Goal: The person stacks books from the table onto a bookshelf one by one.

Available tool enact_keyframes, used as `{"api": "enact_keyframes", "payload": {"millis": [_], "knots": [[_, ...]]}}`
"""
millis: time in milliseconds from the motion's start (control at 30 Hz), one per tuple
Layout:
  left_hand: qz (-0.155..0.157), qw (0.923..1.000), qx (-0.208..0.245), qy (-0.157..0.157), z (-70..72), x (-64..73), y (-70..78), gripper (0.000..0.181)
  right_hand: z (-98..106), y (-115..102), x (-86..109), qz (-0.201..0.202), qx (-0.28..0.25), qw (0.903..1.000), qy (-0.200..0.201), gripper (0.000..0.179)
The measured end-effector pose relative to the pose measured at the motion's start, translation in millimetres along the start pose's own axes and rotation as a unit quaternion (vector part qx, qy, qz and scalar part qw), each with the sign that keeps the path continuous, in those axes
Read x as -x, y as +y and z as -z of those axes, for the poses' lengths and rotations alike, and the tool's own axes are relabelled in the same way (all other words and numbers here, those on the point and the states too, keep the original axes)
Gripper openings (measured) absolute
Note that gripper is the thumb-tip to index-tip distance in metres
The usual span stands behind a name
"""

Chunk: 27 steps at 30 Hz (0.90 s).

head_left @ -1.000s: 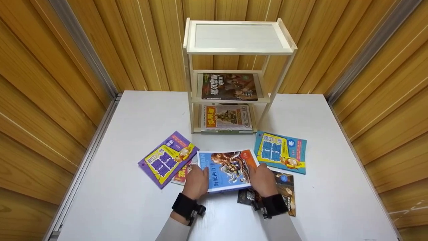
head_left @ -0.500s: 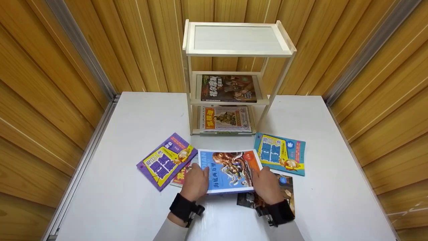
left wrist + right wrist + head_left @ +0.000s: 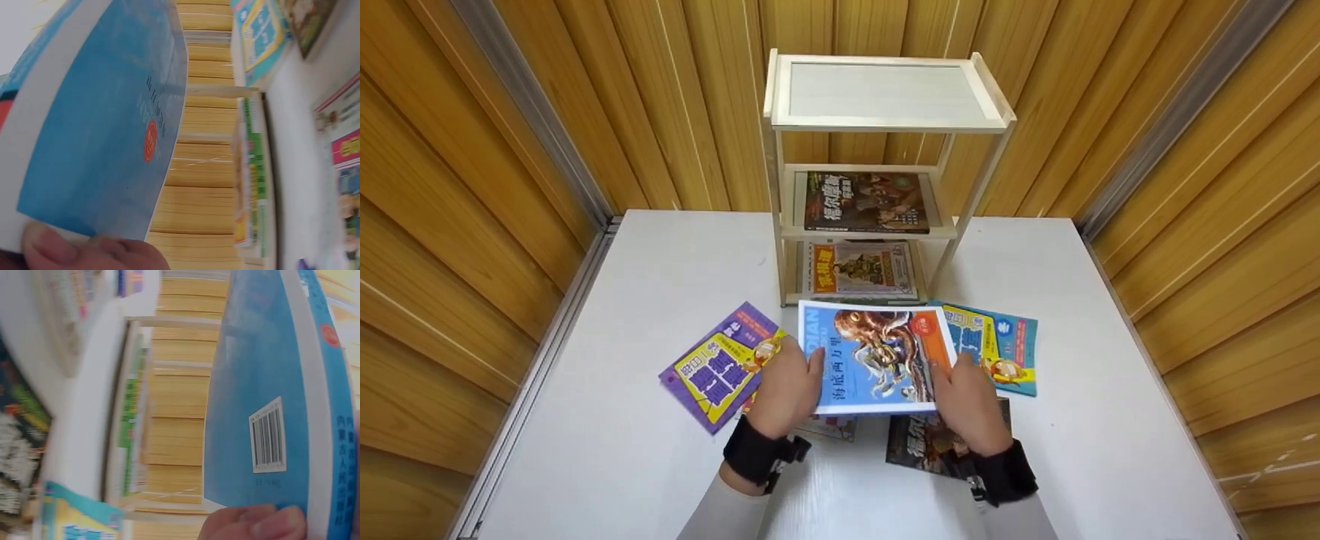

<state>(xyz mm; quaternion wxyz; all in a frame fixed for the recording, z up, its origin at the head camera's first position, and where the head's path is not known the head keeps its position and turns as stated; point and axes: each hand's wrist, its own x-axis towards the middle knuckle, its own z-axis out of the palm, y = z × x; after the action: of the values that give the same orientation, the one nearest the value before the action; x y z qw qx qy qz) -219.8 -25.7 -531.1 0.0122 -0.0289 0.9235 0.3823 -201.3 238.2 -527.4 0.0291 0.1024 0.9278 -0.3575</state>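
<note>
Both hands grip a blue book [image 3: 877, 360] with an octopus on its cover, held up over the table in front of the shelf. My left hand [image 3: 789, 386] pinches its left edge, thumb on top; my right hand [image 3: 971, 401] does the same on the right edge. From beneath, the left wrist view shows the blue back cover [image 3: 112, 124] with fingertips [image 3: 50, 247] under it. The right wrist view has the barcode [image 3: 268, 436] and the spine [image 3: 337, 455] above curled fingers. Partly covered by the held book is a teal-and-yellow book [image 3: 1012, 352] on the table.
A pale three-tier shelf [image 3: 889, 126] stands at the back. Its middle tier bears a dark book [image 3: 870, 202], its bottom tier a book with a red-and-yellow title [image 3: 862, 268]. On the white table [image 3: 607, 450] lie a purple book [image 3: 720, 367], another dark book [image 3: 922, 446] and a mostly hidden book [image 3: 832, 427].
The octopus book has risen and moved forward toward the shelf in both hands, now overlapping the teal book more. More of the book beneath it shows. The head view has shifted slightly.
</note>
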Motion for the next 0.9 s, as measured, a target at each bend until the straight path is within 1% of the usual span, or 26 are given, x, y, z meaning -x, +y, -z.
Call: {"api": "enact_keyframes", "payload": {"millis": [133, 233, 400, 500, 600, 667, 733, 800, 900], "knots": [[0.008, 0.9999, 0.008, -0.002, 14.7, 1.1, 8.4, 0.044, 9.4, -11.4, 2.6, 0.015, -0.014, 0.9998, 0.008, 0.046], [0.006, 0.9999, 0.01, 0.0, 20.5, 4.7, 11.3, 0.043, 14.2, -16.7, 6.5, 0.018, -0.019, 0.9996, 0.01, 0.045], [-0.01, 0.9997, 0.02, 0.001, 24.6, 6.7, 15.3, 0.042, 21.6, -21.1, 10.5, 0.022, -0.023, 0.9994, 0.017, 0.043], [-0.023, 0.9995, 0.019, 0.006, 29.6, 4.4, 18.1, 0.042, 24.7, -25.3, 8.2, 0.034, -0.018, 0.999, 0.025, 0.04], [-0.029, 0.9993, 0.018, 0.016, 37.9, -0.5, 21.7, 0.043, 28.6, -33.3, 2.9, 0.049, -0.019, 0.9982, 0.03, 0.04], [-0.032, 0.9991, 0.012, 0.024, 42.8, -6.2, 25.4, 0.044, 32.4, -39.1, -2.9, 0.058, -0.027, 0.9975, 0.03, 0.041], [-0.041, 0.9986, 0.001, 0.033, 45.1, -15.7, 30.0, 0.046, 37.8, -43.0, -10.7, 0.071, -0.024, 0.9964, 0.039, 0.04], [-0.056, 0.9975, -0.012, 0.041, 44.3, -29.0, 34.9, 0.047, 43.9, -44.4, -20.3, 0.085, -0.022, 0.9949, 0.049, 0.038], [-0.075, 0.9958, -0.023, 0.047, 40.3, -53.6, 41.2, 0.048, 49.9, -43.2, -38.7, 0.099, -0.026, 0.9928, 0.062, 0.037]]}}
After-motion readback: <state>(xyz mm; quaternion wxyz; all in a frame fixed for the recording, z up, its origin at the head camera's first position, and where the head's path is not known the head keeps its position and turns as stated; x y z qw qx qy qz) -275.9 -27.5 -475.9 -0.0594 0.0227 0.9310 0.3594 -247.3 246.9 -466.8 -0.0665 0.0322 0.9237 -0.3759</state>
